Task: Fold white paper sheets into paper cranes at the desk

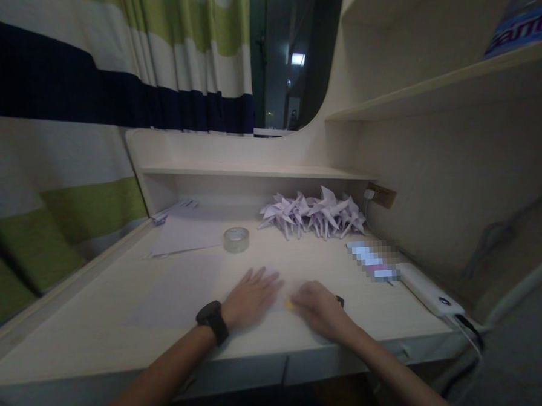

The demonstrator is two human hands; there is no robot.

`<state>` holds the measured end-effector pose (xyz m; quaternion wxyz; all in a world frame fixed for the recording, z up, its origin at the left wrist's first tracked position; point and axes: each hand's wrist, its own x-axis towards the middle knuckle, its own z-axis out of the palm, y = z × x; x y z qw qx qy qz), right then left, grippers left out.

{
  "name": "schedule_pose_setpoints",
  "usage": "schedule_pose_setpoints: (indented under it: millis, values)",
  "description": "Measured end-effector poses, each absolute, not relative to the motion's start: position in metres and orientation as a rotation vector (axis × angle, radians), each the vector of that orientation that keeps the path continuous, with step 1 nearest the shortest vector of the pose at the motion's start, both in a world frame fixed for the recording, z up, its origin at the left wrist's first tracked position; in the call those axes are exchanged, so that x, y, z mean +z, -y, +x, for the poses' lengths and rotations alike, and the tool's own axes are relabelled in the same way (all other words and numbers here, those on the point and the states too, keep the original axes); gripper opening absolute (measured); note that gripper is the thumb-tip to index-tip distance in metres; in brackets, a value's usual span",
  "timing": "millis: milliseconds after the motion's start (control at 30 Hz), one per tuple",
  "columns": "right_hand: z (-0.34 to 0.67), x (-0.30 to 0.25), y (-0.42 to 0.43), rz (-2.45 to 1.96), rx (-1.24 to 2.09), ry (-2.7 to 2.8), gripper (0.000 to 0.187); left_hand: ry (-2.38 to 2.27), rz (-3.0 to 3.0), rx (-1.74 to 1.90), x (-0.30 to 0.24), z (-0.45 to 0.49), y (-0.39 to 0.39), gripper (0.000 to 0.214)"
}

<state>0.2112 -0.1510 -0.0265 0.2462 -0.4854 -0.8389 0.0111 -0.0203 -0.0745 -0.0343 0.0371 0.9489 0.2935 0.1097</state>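
Observation:
My left hand [253, 298], with a dark watch at its wrist, lies flat with fingers spread on a pale sheet of paper [180, 292]. Close to its right, my right hand [319, 309] is closed around a slim yellow-and-black tool [340, 301]. A yellow end pokes out at the fingers and a dark end behind the hand; the middle is hidden, so its exact kind does not show. Both hands are slightly blurred. Beyond the left hand stands a roll of clear tape [236, 239].
At the back left lies a stack of white paper [186, 228]. Several folded paper pinwheels [314, 213] are heaped at the back. On the right are a phone [371, 261] with a blurred-out screen and a white power strip [427, 288] with cables. A shelf [450, 78] overhangs the right side.

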Motion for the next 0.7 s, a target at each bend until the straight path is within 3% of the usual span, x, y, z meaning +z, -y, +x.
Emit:
schedule_pose_setpoints:
  millis: [700]
  values:
    - [0.210, -0.018, 0.186, -1.380, 0.129, 2.258, 0.016, -0.876, 2.851, 0.239, -0.035, -0.020, 0.069, 0.050]
